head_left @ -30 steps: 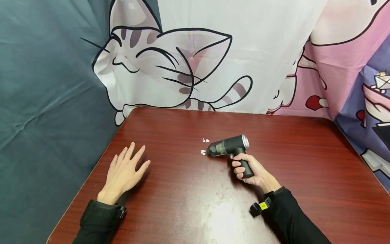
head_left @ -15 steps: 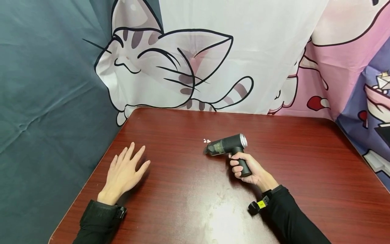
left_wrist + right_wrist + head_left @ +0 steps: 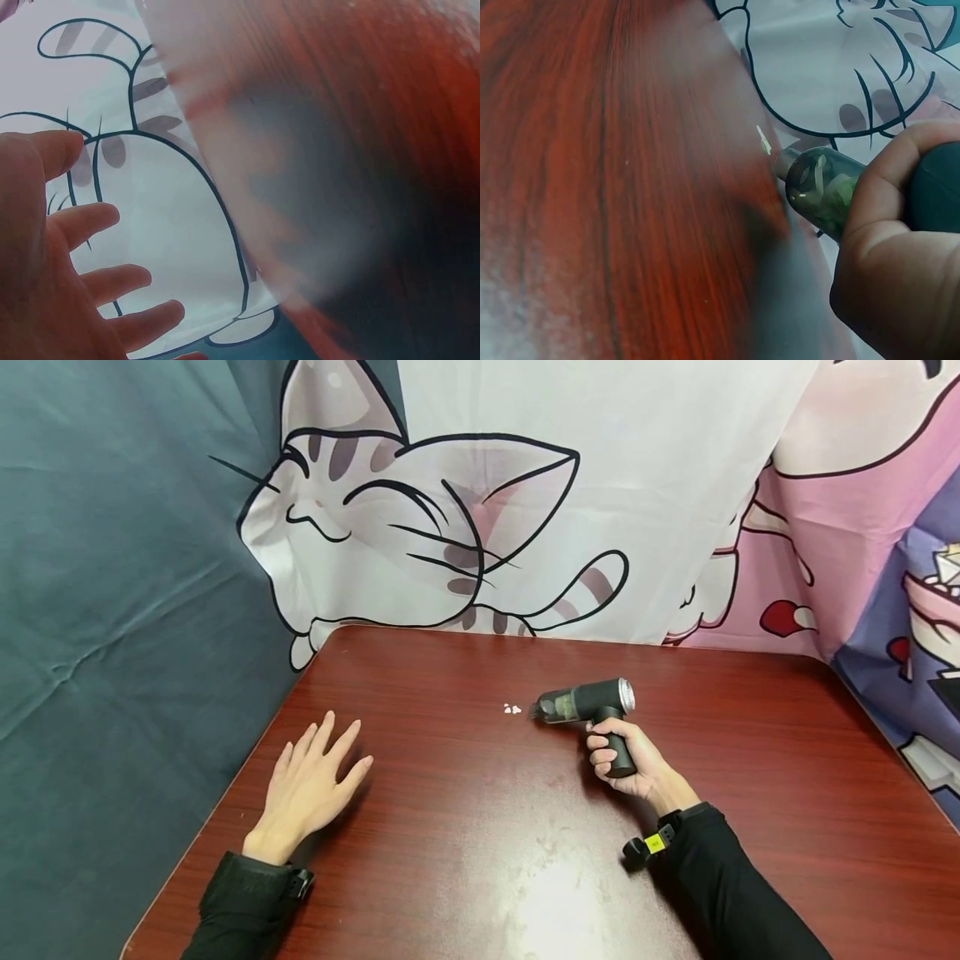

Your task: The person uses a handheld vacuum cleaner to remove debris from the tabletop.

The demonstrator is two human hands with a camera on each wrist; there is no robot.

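My right hand (image 3: 630, 758) grips the handle of a black handheld vacuum cleaner (image 3: 592, 700), its fingers wrapped round the grip. The clear nozzle end points left, low over the table. In the right wrist view, greenish and whitish matter shows inside the transparent dust cup (image 3: 829, 187). Just left of the nozzle tip lie several small white scraps (image 3: 512, 709) on the wood. My left hand (image 3: 303, 789) is at the table's left side, palm down with fingers spread and straight, holding nothing. The left wrist view shows its fingers (image 3: 112, 285) apart from one another.
The reddish-brown wooden table (image 3: 450, 827) reaches back to a white cloth backdrop (image 3: 675, 485) with a cat drawing. A grey-green curtain (image 3: 135, 610) hangs along the left edge. Pink and blue printed cloth (image 3: 832, 543) hangs at the right.
The vacuum cleaner first swept over the nearer white scraps, which are gone from the table. My right hand then moved it right and farther back. The left hand stayed in place.
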